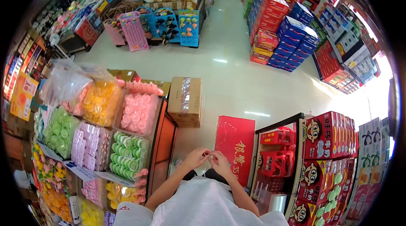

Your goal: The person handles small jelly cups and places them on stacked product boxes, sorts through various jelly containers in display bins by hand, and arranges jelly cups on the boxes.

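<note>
My left hand [196, 157] and my right hand [220, 163] meet in front of my body, fingertips pinched close together. Whatever is between the fingers, if anything, is too small to make out. Beyond my right hand lies a flat red cardboard sheet [234, 141] on the floor. To the left of my hands stands a display of clear bins, among them one with green-and-white wrapped pieces [128, 153] and one with pink pieces [136, 114].
A brown carton [185, 101] stands beyond the bins. On the right, red milk boxes [323, 137] are stacked by a shelf with red bags [272, 162]. Blue boxes [292, 39] form a pile farther off. Pale floor [224, 78] runs between the displays.
</note>
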`<state>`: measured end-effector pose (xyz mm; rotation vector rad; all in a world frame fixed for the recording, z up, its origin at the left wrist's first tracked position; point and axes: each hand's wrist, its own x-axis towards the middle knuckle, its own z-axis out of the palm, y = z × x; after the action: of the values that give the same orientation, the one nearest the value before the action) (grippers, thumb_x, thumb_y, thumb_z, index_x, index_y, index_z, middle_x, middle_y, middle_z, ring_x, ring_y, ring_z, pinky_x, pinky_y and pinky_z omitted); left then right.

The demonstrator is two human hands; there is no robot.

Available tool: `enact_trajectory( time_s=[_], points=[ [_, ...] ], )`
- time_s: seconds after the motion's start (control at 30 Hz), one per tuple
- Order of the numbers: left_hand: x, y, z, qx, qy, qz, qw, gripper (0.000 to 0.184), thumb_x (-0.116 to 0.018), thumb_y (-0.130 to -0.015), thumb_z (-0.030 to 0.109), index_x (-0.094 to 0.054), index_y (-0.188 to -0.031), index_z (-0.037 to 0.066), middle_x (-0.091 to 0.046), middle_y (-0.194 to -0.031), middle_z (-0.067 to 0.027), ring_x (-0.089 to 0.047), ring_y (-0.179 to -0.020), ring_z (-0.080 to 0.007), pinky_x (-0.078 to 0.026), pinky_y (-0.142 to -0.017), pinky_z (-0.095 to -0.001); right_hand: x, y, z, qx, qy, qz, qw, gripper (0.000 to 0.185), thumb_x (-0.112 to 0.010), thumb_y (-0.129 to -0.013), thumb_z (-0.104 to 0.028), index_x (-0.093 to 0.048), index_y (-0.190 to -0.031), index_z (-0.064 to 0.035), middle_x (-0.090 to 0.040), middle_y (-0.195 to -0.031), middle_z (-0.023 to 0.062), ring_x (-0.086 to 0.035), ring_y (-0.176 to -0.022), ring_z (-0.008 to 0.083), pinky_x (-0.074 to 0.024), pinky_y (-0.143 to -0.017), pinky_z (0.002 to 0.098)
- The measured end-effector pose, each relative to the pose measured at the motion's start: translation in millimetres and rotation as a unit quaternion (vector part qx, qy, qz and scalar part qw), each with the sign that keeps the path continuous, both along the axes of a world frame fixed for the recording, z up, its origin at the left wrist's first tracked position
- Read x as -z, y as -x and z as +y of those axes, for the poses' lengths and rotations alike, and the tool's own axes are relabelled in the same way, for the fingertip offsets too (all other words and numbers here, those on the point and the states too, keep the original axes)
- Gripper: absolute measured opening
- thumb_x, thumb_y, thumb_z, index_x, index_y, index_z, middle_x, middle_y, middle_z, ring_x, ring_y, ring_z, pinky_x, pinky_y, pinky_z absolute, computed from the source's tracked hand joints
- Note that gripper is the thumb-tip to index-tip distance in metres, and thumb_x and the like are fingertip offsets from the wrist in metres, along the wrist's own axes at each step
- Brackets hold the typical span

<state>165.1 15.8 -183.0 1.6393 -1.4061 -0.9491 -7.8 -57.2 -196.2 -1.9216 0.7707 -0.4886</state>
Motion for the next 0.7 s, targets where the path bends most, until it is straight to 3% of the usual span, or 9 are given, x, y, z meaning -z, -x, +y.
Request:
enact_trajectory(
  time_s=[0.2,0.43,0.53,0.7],
  points=[
    [-19.1,46.6,-43.9,0.064,-0.013,0.014,0.998,0.021,-0.063,-0.09,0.017,-0.063,-0.106,0.003,-0.067,-0.096,-0.014,-0.067,-0.086,-0.0287,-0.053,-0.076,-0.0379,-30.3,51.8,-20.2,0.076,-0.072,-0.003,0.995,0.027,-0.066,-0.088,-0.01,-0.063,-0.113,-0.0009,-0.062,-0.115,0.0157,-0.063,-0.104,0.0299,-0.0535,-0.082,0.0353],
    [-28.0,106.3,-92.2,0.12,0.022,0.002,0.993,0.021,-0.062,-0.092,0.015,-0.061,-0.109,0.002,-0.066,-0.097,-0.0152,-0.066,-0.087,-0.0269,-0.053,-0.077,-0.0365,-33.4,115.7,-43.5,0.142,0.008,-0.052,0.988,0.029,-0.066,-0.088,-0.008,-0.062,-0.116,-0.0004,-0.062,-0.116,0.0166,-0.063,-0.105,0.0294,-0.052,-0.087,0.0363],
    [-31.1,138.9,-111.5,0.13,0.022,0.048,0.99,0.023,-0.061,-0.093,0.012,-0.059,-0.114,0.001,-0.066,-0.1,-0.0143,-0.066,-0.09,-0.026,-0.053,-0.079,-0.0348,-33.9,143.1,-49.9,0.192,0.005,-0.08,0.978,0.032,-0.066,-0.087,-0.006,-0.061,-0.118,-0.0009,-0.062,-0.116,0.0157,-0.063,-0.104,0.0276,-0.0526,-0.085,0.034],
    [-28.5,198.6,-142.2,0.13,0.054,0.098,0.985,0.027,-0.062,-0.094,0.01,-0.058,-0.12,0.003,-0.068,-0.102,-0.0107,-0.066,-0.091,-0.0184,-0.053,-0.077,-0.0322,-49.8,193.9,-68.3,0.254,0.0,-0.072,0.965,0.033,-0.065,-0.088,-0.006,-0.059,-0.12,-0.0006,-0.061,-0.119,0.0164,-0.064,-0.103,0.0263,-0.0529,-0.084,0.0316]
  ],
)
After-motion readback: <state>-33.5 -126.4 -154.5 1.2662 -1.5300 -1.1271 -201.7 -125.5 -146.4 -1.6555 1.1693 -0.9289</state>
